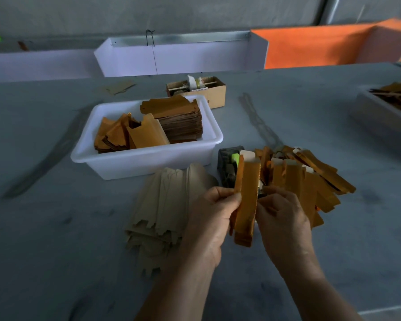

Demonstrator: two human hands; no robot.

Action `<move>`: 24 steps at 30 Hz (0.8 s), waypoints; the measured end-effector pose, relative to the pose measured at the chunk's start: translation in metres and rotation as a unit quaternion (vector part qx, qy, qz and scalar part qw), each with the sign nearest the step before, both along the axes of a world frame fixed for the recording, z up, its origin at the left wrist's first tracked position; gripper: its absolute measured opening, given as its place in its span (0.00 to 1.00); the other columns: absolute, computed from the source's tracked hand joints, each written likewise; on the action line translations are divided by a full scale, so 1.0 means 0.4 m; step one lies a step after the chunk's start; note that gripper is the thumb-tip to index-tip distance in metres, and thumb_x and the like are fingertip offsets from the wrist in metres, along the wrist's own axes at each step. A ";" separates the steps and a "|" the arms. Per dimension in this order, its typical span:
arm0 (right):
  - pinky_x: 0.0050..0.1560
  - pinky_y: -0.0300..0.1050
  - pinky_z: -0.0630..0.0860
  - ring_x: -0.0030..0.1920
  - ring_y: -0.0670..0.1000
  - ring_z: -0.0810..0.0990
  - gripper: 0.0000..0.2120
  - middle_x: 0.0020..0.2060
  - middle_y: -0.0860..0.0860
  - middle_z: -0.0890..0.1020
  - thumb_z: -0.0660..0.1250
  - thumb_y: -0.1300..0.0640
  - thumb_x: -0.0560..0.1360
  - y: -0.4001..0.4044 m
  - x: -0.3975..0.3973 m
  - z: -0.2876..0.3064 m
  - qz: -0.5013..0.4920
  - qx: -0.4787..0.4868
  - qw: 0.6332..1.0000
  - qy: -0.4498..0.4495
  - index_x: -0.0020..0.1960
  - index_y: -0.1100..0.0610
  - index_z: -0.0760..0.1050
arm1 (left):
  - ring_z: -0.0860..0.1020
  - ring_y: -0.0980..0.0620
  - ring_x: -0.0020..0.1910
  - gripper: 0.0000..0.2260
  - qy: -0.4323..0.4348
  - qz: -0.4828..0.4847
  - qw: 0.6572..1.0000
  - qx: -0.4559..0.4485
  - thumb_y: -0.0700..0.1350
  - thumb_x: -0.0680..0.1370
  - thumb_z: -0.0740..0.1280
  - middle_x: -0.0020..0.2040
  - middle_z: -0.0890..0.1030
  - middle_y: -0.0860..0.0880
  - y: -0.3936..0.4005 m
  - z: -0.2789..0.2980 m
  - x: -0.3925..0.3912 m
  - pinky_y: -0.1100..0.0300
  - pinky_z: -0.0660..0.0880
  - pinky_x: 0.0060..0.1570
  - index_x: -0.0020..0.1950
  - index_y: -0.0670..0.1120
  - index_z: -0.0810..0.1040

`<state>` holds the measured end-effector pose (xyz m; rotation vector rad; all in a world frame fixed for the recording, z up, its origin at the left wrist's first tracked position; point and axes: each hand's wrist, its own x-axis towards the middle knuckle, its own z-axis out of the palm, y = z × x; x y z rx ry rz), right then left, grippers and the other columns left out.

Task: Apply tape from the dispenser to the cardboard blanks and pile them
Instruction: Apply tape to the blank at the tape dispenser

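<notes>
Both hands clenched on gold blank [245, 200]: left hand [214, 214] at 9, right hand [279, 214] at 3. Long axis 12-to-6. Dispenser [228, 167] just past at 12, left nearer, probably.

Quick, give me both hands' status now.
Left hand: gripping the folded gold blank.
Right hand: pinching the same blank's right edge.

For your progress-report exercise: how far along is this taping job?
Done: a fanned heap of gold folded blanks lies right of the dark tape dispenser. In hand: left hand and right hand grip one gold blank. Left: the beige flat blank stack.
</notes>
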<state>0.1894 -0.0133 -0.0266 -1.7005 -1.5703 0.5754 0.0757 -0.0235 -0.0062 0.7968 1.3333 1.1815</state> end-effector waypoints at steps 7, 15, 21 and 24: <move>0.49 0.37 0.68 0.56 0.49 0.74 0.07 0.58 0.50 0.75 0.68 0.59 0.74 -0.010 -0.007 -0.022 -0.016 0.023 0.998 0.059 0.38 0.52 0.76 | 0.74 0.63 0.25 0.05 0.063 0.007 0.998 0.021 0.43 0.77 0.68 0.32 0.78 0.53 0.004 0.008 0.006 0.72 0.67 0.23 0.42 0.48 0.78; 0.41 0.39 0.70 0.46 0.52 0.74 0.04 0.46 0.52 0.76 0.65 0.62 0.75 -0.008 0.008 0.017 0.008 0.096 0.989 -0.109 0.42 0.59 0.77 | 0.78 0.68 0.30 0.03 0.085 0.004 0.996 0.008 0.46 0.76 0.70 0.35 0.82 0.55 0.008 0.024 0.008 0.75 0.68 0.24 0.42 0.50 0.79; 0.39 0.44 0.75 0.36 0.47 0.79 0.06 0.34 0.50 0.80 0.64 0.63 0.75 -0.023 0.074 0.087 0.111 -0.041 0.968 0.223 0.41 0.55 0.77 | 0.74 0.63 0.23 0.06 0.064 -0.006 0.998 -0.012 0.42 0.75 0.69 0.27 0.79 0.55 -0.002 0.028 -0.005 0.70 0.69 0.23 0.39 0.48 0.79; 0.35 0.36 0.74 0.37 0.43 0.80 0.08 0.36 0.46 0.82 0.65 0.63 0.73 -0.027 0.075 0.109 0.199 -0.060 0.960 0.188 0.42 0.52 0.80 | 0.79 0.57 0.29 0.04 0.045 -0.006 0.999 -0.016 0.40 0.75 0.70 0.34 0.82 0.49 -0.016 0.029 -0.008 0.65 0.75 0.29 0.40 0.46 0.80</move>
